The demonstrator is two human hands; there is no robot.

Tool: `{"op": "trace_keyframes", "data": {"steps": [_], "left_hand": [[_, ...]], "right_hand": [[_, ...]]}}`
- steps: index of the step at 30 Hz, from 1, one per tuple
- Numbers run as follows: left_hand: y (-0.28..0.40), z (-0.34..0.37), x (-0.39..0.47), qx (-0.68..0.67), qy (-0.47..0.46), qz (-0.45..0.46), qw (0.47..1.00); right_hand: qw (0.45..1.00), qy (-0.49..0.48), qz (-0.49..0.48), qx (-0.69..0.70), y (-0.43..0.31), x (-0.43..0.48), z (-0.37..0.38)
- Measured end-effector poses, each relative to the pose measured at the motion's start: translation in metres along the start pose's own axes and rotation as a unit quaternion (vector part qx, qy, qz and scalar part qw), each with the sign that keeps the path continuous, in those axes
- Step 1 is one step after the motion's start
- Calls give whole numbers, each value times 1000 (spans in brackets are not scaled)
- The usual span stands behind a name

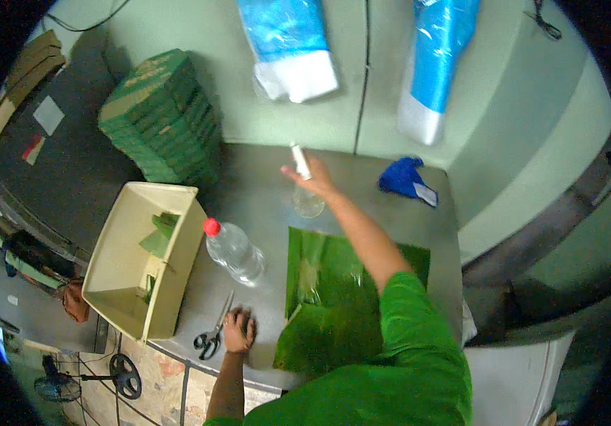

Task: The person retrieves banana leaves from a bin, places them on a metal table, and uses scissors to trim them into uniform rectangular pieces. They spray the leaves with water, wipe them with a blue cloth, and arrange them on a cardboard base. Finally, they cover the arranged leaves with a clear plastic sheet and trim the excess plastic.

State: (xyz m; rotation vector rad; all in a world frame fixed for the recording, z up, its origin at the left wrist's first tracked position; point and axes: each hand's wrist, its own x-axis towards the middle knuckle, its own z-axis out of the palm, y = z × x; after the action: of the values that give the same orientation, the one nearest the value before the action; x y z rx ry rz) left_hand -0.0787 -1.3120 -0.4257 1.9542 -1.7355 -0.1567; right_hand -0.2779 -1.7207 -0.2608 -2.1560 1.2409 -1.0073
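My right hand (317, 173) is wrapped around a clear spray bottle (308, 205) with a white spray head (301, 161), at the back of the grey metal table. In front of it lie broad green leaf sheets, likely banana leaf (337, 287), overlapping and glossy in places. My left hand (238, 331) rests on the table near its front edge, fingers apart, beside black-handled scissors (211, 335). What lies under its fingers is too dark to tell. A clear plastic bottle (236, 253) with a red cap lies or stands tilted in view, left of the leaves.
A cream plastic bin (175, 287) holding leaf scraps (157, 237) stands at the left. Behind it rises a tall stack of green bundles (162, 117). A blue cloth item (406, 181) lies back right. Blue-and-white plastic packages (295, 48) hang on the wall. A fan (58, 383) stands below left.
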Motion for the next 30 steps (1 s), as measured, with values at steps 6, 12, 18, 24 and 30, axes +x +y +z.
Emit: {"op": "trace_keyframes", "data": {"steps": [6, 12, 18, 24, 30], "left_hand": [[-1, -1, 4, 3, -10, -12, 1000], [8, -2, 9, 34, -25, -30, 999], [10, -2, 11, 28, -30, -50, 998], [3, -8, 10, 8, -23, -32, 999], [-4, 0, 0, -1, -15, -29, 999]], "right_hand": [[979, -165, -116, 3, 6, 50, 134], [980, -130, -52, -143, 24, 118, 65], [931, 365, 27, 11, -19, 224, 5], [877, 464, 52, 111, -26, 260, 10], [881, 445, -17, 160, -8, 204, -29]]}}
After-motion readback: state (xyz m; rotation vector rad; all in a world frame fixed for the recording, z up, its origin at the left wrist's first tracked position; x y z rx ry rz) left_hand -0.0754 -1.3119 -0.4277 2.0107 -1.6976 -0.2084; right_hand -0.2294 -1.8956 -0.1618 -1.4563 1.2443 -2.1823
